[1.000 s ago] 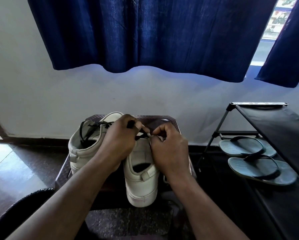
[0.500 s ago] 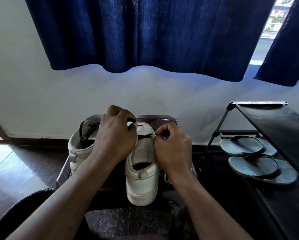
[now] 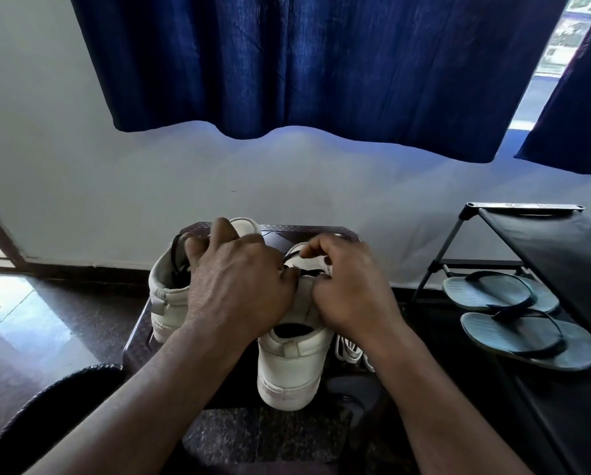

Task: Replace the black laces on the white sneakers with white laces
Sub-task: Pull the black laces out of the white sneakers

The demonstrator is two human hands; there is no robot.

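Both hands have crept forward along the near sneaker (image 3: 292, 368) on the stool (image 3: 134, 341), left hand (image 3: 235, 286) and right hand (image 3: 352, 289) each pinching the black lace (image 3: 307, 273) between them, white laces (image 3: 348, 351) just beside the heel

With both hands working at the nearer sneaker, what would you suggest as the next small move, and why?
Probably draw the black lace out of its eyelet: both the left hand and the right hand pinch at it across the nearer sneaker, and white laces lie ready beside it.
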